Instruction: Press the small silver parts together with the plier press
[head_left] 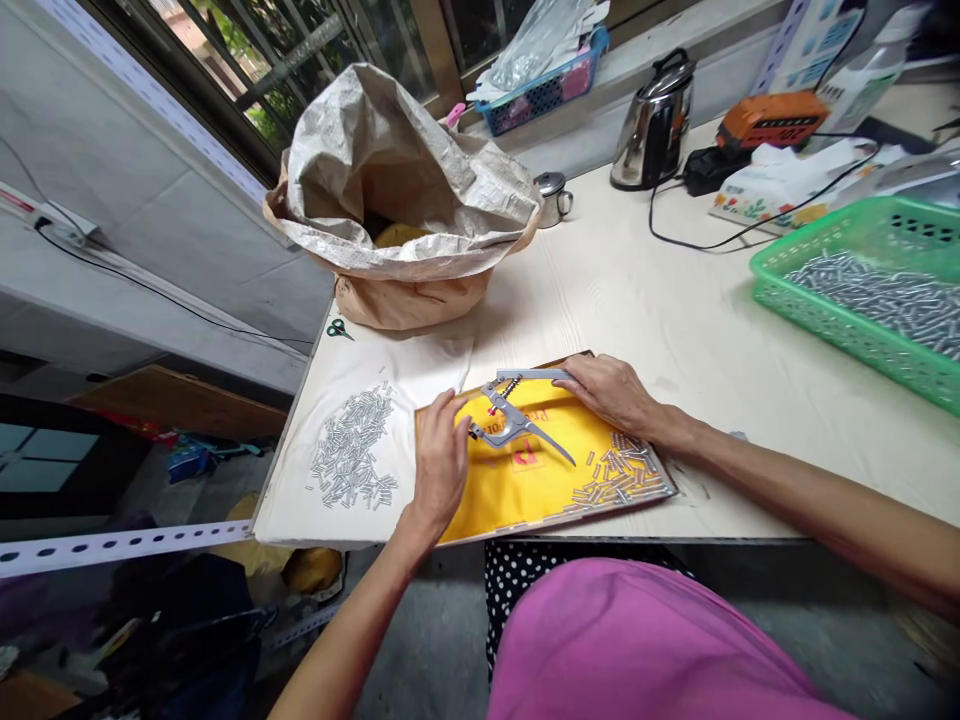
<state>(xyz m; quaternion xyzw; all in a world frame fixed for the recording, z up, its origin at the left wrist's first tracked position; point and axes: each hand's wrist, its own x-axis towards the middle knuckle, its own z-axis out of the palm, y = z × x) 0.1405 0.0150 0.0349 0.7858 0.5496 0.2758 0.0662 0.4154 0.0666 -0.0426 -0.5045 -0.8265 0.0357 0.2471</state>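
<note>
A shallow framed tray [525, 505] with a yellow lining lies at the table's near edge. My left hand [439, 465] is closed over its left end, thumb on the inside, close to the jaws of metal spring-loaded pliers [514, 420]. The pliers are over the tray, their lower handle pointing toward me. At the tray's far right corner, my right hand [615, 395] has its fingers closed at the end of the upper handle, and they hide that end. Small metal pins [619, 475] fill the tray's near right corner.
A pile of similar pins [352, 450] lies on white cloth to the left. Behind stand a large open woven sack [412, 290], small scissors [339, 329], a metal cup [553, 200] and a kettle [654, 120]. A green basket [847, 350] of pins is at right.
</note>
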